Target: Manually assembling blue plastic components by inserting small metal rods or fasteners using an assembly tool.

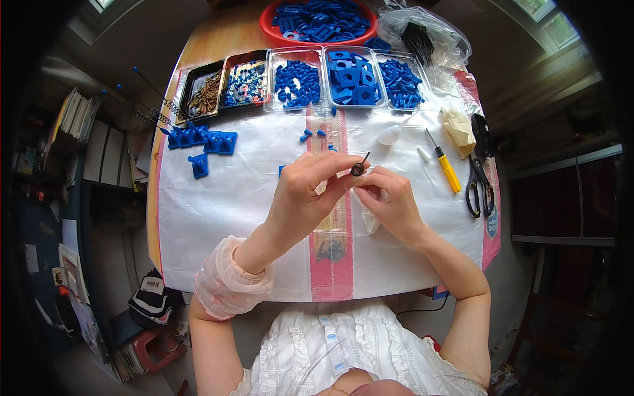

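Observation:
My left hand (304, 195) is closed, its thumb and forefinger pinching a small dark coiled spring (358, 169) with a straight wire end sticking up. Right beside it, my right hand (394, 200) has its fingers drawn together near the spring; what lies between them is hidden. A whitish crumpled piece (368, 219) shows under my right hand, and I cannot tell whether it is held. A few small blue plastic pegs (306, 135) lie beyond my hands. To the left stands a row of blue plastic pieces (201, 138), some with long springy wires attached.
Trays of screws (206, 92), small nuts (246, 84), blue pegs (297, 82) and blue square plates (354, 79) line the far side. Behind them sits a red basin (266, 25). At right lie a yellow-handled screwdriver (449, 173), black scissors (478, 188) and a white squeeze bottle (389, 136).

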Demonstrator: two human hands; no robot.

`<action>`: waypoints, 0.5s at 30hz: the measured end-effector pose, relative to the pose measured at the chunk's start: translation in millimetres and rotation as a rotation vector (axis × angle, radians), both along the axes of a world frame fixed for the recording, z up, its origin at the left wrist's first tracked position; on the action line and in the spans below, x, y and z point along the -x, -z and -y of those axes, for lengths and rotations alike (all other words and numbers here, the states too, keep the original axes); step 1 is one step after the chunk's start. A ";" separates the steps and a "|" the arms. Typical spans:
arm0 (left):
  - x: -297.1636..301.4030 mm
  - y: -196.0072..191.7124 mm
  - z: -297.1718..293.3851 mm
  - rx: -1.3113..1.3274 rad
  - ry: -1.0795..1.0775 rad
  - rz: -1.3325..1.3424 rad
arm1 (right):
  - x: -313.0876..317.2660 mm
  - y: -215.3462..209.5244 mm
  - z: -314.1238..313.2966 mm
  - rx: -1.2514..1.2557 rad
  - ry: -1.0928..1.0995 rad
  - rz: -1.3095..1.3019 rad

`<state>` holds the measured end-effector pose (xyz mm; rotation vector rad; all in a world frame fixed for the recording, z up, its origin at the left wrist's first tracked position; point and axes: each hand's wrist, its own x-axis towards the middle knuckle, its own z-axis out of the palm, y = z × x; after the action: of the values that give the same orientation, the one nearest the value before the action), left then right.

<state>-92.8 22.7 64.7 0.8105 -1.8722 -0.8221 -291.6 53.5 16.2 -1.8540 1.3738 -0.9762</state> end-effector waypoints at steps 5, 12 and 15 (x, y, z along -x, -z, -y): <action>-0.2 -0.2 0.5 0.037 -0.009 0.028 | -7.9 4.4 1.3 -0.023 -0.006 0.027; 0.0 -0.6 0.4 0.031 -0.010 0.023 | -6.0 6.3 -1.1 -0.012 -0.035 0.022; -0.3 -0.7 0.5 0.032 -0.010 0.021 | -5.0 7.0 -2.1 -0.022 -0.051 0.024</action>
<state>-92.6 22.3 65.4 0.8109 -1.8939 -0.7783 -286.5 55.5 9.2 -1.8459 1.3115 -0.9514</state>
